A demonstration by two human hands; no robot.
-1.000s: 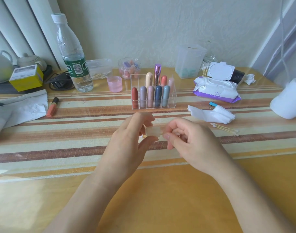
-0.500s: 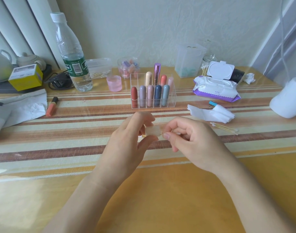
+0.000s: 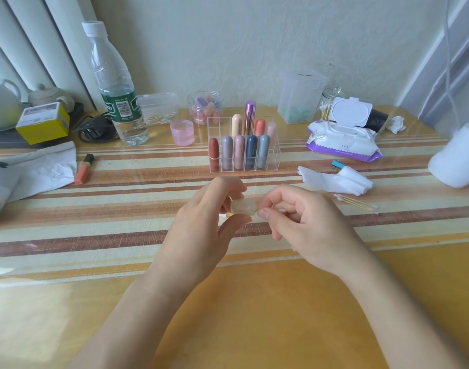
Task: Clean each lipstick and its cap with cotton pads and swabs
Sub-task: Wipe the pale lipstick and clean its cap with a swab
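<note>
While raised just over the striped table (image 3: 68, 235), pinches a pale cap (image 3: 244, 206) between thumb and fingertips of the left hand (image 3: 201, 230), long axis lying nine to three o'clock. Closes thumb and forefinger of the curled right hand (image 3: 302, 225) on the cap's three-o'clock end; cannot tell whether anything thin sits inside.

Near the hands at twelve o'clock, a clear rack (image 3: 274, 161) of upright lipsticks (image 3: 238, 153). At two o'clock, a crumpled white tissue (image 3: 334, 179), with cotton swabs (image 3: 358, 202) just beside it at three. Beyond those, an open wipes pack (image 3: 342, 145). Well apart at ten o'clock, a loose orange lipstick (image 3: 84, 169) lying flat; at eleven, a water bottle (image 3: 116, 89).
</note>
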